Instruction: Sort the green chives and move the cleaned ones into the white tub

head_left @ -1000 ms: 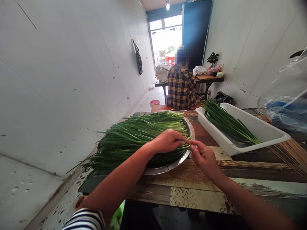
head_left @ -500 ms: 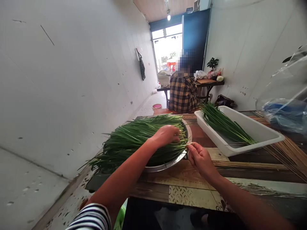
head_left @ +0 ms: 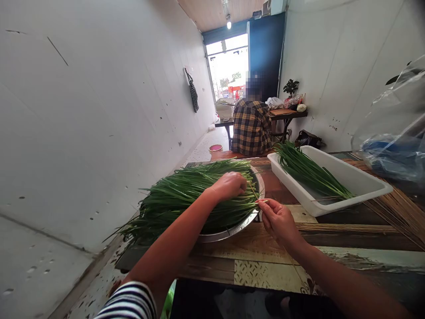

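Note:
A heap of garlic chives (head_left: 179,188) fills a round metal basin (head_left: 232,232), leaves to the left and pale ends to the right. Over those ends my left hand (head_left: 229,185) is closed, its fingers curled down; the fingertips are hidden, so what they grip does not show. By the basin's right rim my right hand (head_left: 277,219) pinches a pale chive end between thumb and forefinger. A thin brown stick (head_left: 253,189) slants between the two hands, its upper end beside my left fingers.
A white plastic tray (head_left: 375,189) to the right holds more chives. Long thin sticks (head_left: 395,217) lie on the patterned wooden table (head_left: 255,274), near a clear plastic bag (head_left: 392,133). A person in a plaid shirt (head_left: 251,126) sits ahead, back turned, by another table (head_left: 288,114).
Both hands keep nearly the same places; my left hand is turned slightly lower over the chive ends. The whole view has shifted a little.

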Motion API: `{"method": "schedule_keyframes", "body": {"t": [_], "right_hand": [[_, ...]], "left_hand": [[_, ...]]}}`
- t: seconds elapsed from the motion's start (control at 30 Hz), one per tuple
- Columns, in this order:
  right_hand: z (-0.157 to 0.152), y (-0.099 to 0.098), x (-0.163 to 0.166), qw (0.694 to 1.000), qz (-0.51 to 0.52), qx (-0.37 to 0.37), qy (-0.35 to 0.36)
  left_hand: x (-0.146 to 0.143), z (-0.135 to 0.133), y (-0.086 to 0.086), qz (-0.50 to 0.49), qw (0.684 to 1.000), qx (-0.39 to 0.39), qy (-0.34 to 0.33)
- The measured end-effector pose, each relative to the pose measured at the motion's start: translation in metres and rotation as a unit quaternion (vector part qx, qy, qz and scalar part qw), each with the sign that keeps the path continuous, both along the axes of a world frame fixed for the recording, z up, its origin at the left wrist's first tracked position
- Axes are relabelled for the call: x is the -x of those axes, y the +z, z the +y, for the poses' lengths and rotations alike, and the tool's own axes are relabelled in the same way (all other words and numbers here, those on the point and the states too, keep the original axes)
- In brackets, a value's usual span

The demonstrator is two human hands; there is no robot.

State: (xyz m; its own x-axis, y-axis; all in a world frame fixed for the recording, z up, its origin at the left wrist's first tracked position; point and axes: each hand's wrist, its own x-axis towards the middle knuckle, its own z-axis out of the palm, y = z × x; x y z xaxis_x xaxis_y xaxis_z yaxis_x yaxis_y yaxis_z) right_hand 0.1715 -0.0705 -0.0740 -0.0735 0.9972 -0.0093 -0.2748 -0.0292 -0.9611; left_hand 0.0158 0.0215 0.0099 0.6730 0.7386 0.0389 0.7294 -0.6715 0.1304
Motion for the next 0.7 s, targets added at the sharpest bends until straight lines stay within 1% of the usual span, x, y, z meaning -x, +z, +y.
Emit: {"method": "schedule_keyframes", "body": {"t": [0.1, 0.17, 0.23, 0.33, 0.43, 0.53, 0.6, 0.7], "right_hand": [[0.000, 0.002, 0.000, 1.000, -0.003, -0.001, 0.000], [0.000, 0.001, 0.000, 1.000, -0.004, -0.004, 0.005], [0.001, -0.001, -0.001, 1.000, -0.001, -0.009, 0.007], [0.002, -0.002, -0.001, 1.000, 0.007, -0.009, 0.007], [0.001, 0.001, -0.001, 1.000, 0.010, -0.007, 0.002], [0.001, 0.003, 0.000, 1.000, -0.005, -0.013, 0.002], [0.001, 0.003, -0.001, 1.000, -0.011, -0.014, 0.005], [0.002, 0.002, -0.001, 1.000, -0.013, -0.013, 0.005]], "left_hand": [[0.005, 0.002, -0.001, -0.100, 0.994, 0.039, 0.030], [0.009, 0.005, -0.004, -0.182, 0.979, 0.068, 0.067], [0.012, 0.007, -0.008, -0.229, 0.965, 0.080, 0.097], [0.012, 0.007, -0.011, -0.222, 0.966, 0.076, 0.112], [0.011, 0.002, -0.008, -0.194, 0.970, 0.071, 0.127], [0.012, -0.003, -0.004, -0.172, 0.972, 0.039, 0.152], [0.013, -0.004, -0.004, -0.182, 0.970, 0.020, 0.158], [0.014, -0.002, -0.008, -0.222, 0.964, 0.025, 0.147]]}}
